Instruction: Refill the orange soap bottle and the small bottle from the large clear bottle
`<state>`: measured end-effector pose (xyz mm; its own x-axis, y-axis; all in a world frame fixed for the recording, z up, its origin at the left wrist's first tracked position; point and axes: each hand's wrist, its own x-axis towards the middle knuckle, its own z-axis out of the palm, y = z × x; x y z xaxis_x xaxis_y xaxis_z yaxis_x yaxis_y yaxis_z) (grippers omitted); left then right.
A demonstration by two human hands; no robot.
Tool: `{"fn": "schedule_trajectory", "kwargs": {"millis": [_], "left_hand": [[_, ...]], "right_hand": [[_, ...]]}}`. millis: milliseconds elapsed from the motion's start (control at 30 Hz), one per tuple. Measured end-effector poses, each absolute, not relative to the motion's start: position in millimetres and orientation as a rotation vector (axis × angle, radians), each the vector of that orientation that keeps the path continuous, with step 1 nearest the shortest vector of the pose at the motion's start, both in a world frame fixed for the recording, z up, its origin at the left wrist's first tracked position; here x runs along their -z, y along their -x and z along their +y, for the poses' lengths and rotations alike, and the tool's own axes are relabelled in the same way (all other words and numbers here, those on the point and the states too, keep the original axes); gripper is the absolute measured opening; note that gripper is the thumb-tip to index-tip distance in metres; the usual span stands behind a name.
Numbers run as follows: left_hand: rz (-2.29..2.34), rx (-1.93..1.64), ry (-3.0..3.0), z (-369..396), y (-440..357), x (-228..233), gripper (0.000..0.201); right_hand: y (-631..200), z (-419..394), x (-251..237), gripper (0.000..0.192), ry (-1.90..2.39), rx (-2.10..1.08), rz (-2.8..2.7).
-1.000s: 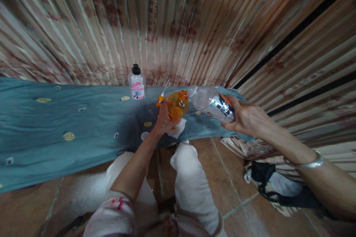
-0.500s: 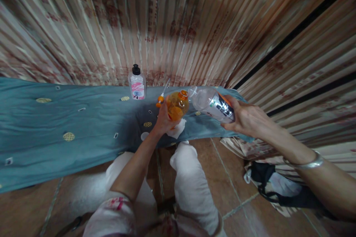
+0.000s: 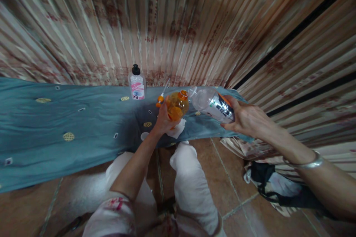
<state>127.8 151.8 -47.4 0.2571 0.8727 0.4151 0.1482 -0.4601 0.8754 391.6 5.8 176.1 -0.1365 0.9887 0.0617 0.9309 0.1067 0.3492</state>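
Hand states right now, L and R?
Left hand: closed around the orange bottle.
Right hand: closed around the tilted clear bottle, near its base.

I'm looking remotely through one head camera, sitting above and behind the left hand [image 3: 163, 120] and right hand [image 3: 247, 117], facing forward and down, fairly near, taking in the curtain [image 3: 167, 26] beyond their grip

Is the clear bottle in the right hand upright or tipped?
Tipped: the right hand holds the clear bottle nearly sideways, its mouth pointing toward the orange bottle.
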Motion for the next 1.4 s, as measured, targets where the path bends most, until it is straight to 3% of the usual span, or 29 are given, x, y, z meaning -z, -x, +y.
{"fn": "schedule_trajectory", "kwargs": {"millis": [1400], "left_hand": [[0.934, -1.246, -1.795, 153.8, -127.5, 51.2, 0.13]], "right_hand": [[-392.7, 6.2, -175.6, 0.094, -1.917, -0.464, 2.191]]}}
